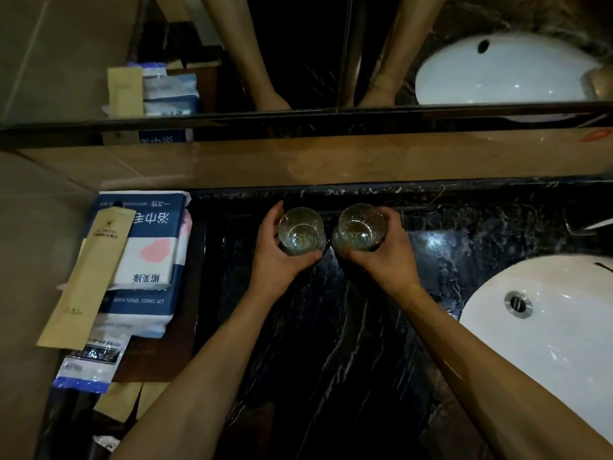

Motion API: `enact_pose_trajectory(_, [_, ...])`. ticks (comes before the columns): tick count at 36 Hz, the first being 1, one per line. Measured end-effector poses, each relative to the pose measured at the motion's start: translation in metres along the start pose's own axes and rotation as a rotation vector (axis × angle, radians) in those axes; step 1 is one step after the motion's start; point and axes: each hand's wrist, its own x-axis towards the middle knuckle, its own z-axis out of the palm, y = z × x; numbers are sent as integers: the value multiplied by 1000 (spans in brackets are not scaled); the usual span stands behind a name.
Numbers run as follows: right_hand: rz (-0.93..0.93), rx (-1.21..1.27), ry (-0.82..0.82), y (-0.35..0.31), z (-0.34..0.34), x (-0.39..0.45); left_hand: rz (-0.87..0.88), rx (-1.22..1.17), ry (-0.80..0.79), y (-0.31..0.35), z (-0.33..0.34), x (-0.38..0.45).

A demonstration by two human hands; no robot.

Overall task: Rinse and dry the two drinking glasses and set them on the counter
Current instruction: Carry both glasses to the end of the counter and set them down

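Two clear drinking glasses stand upright side by side near the back of the black marble counter [331,327]. My left hand [277,257] grips the left glass [301,231], fingers and thumb curled round its side. Around the right glass [360,227] my right hand [386,257] wraps the same way. Both glasses look empty, each with a small gold mark at the bottom. Whether they rest on the counter or hover just above it I cannot tell.
A white sink basin [544,330] with a metal drain [518,303] lies at the right. Blue and white towel packs [146,260] and a tan paper sleeve [89,280] are stacked at the left. A mirror [298,54] runs along the back wall.
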Motion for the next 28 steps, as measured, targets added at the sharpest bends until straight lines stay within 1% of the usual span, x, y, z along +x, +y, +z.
enact_pose_trajectory(4, [20,-6,17,0,2,-2,19,47,42,-3,1,-5])
enact_pose_trajectory(7, [34,-8,30,1,3,-4,-4,60,47,-3,1,-6])
enact_pose_trajectory(14, [13,1,70,2,5,-10,-8,116,9,-1,-5,0])
enact_pose_trajectory(20, [9,-6,0,0,3,-6,-28,137,-28,4,-10,0])
enact_pose_trajectory(28, [10,1,-32,-3,1,-4,-29,146,0,2,-7,-2])
